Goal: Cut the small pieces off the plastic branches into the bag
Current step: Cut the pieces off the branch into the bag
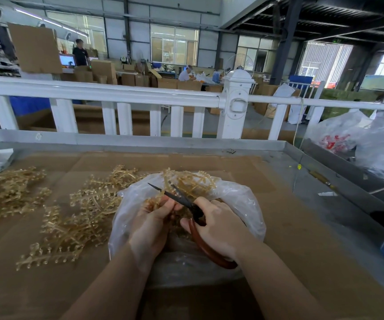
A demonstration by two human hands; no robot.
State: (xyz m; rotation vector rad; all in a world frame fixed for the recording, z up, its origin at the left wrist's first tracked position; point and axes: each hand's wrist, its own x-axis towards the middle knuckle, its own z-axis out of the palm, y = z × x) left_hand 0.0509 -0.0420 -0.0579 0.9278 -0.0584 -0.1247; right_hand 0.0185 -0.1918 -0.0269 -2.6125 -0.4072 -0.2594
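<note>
Both forearms enter from the bottom edge and meet over the clear plastic bag (237,204), which lies open on the cardboard-covered table (290,227). Left hand (150,225): fingers curled around a translucent amber plastic branch (186,181), held above the bag mouth. Right hand (218,229): fingers closed around the brown handles of the scissors (192,211). The dark blades are parted and point up and to the left, crossing the held branch just beyond the left fingertips. Small amber pieces are visible inside the bag beneath the hands; their number cannot be determined.

To the left of the bag, a loose pile of plastic branches (82,213) lies on the cardboard, its nearest stems touching the bag edge. A second pile (8,192) lies farther left, near the table edge.

A grey metal rim (140,142) borders the far side of the table. Behind it stands a white railing (117,95). At the right edge, crumpled plastic bags (348,139) rest on an adjacent surface. Cardboard boxes (103,70) and two people are visible in the workshop beyond the railing.
</note>
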